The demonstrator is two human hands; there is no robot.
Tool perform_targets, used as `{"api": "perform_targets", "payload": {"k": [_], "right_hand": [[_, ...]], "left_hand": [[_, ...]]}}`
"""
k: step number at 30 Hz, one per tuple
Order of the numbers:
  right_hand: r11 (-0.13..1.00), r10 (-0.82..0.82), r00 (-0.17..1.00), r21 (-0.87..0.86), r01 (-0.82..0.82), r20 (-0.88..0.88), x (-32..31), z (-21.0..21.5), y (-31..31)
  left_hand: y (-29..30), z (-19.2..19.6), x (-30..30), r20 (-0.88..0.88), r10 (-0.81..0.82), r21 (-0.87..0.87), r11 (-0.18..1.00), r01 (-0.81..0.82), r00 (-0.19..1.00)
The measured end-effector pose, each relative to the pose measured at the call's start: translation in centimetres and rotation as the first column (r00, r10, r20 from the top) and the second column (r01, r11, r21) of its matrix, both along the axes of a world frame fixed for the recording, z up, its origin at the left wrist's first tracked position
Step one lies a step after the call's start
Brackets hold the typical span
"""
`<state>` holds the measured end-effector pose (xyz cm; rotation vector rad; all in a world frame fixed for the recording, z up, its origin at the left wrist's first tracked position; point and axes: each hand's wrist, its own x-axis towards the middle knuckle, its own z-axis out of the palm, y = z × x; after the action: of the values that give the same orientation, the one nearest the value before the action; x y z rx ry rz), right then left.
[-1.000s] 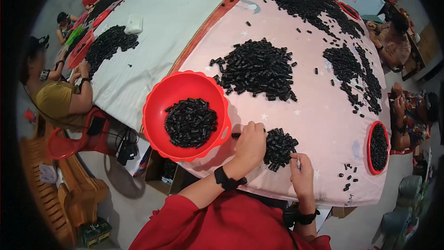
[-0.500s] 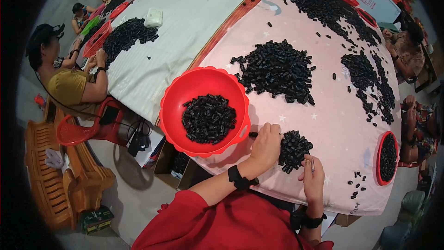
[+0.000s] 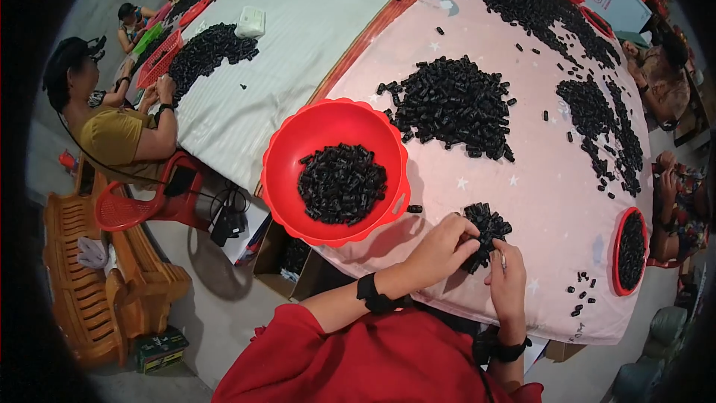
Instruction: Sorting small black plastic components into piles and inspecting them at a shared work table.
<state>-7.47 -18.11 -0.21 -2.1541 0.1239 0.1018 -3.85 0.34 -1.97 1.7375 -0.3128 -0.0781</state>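
A small pile of short black cylindrical pieces (image 3: 488, 225) lies on the pink cloth near the front edge. At its left side my left hand (image 3: 440, 250) is closed, thumb and fingertips pinched against the pieces; what they grip is hard to make out. My right hand (image 3: 507, 280) is curled at the pile's near right side, its fingers closed round a thin grey tool (image 3: 503, 261) that is only partly visible. Left of my hands stands a red scalloped bowl (image 3: 287, 168) holding a heap of the same black pieces (image 3: 343, 185).
A larger black heap (image 3: 455, 108) lies beyond my hands, and more are spread at far right. A red basket (image 3: 618, 254) with black pieces stands at the right edge. Co-workers sit around the table, one in a yellow shirt (image 3: 112, 138) at left. A wooden bench (image 3: 93, 291) is at lower left.
My left hand has moved right from beside the bowl and closed in at the pile. My right hand has come slightly closer to it. The view has shifted a little.
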Motion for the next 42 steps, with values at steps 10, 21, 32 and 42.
{"api": "perform_targets", "payload": {"k": [10,21,32,42], "right_hand": [[1.0,-0.006,1.0,0.002,0.006,-0.027,0.5,0.0,0.0],[0.995,0.058,0.993,-0.09,-0.049,0.099,1.5,-1.4,0.0],[0.989,0.069,0.998,0.133,-0.067,-0.006,0.0,0.7,0.6],[0.988,0.093,0.996,0.129,-0.09,-0.013,-0.5,0.5,0.6]], "left_hand": [[1.5,-1.6,-0.8,-0.456,-0.544,-0.474,0.818,0.325,0.704],[1.4,-1.7,-0.4,-0.609,-0.491,-0.474,0.855,0.21,0.623],[1.1,-3.3,-0.6,-0.53,-0.51,-0.575,0.804,0.155,0.678],[1.2,-3.4,-0.8,-0.446,-0.537,-0.658,0.739,0.144,0.716]]}}
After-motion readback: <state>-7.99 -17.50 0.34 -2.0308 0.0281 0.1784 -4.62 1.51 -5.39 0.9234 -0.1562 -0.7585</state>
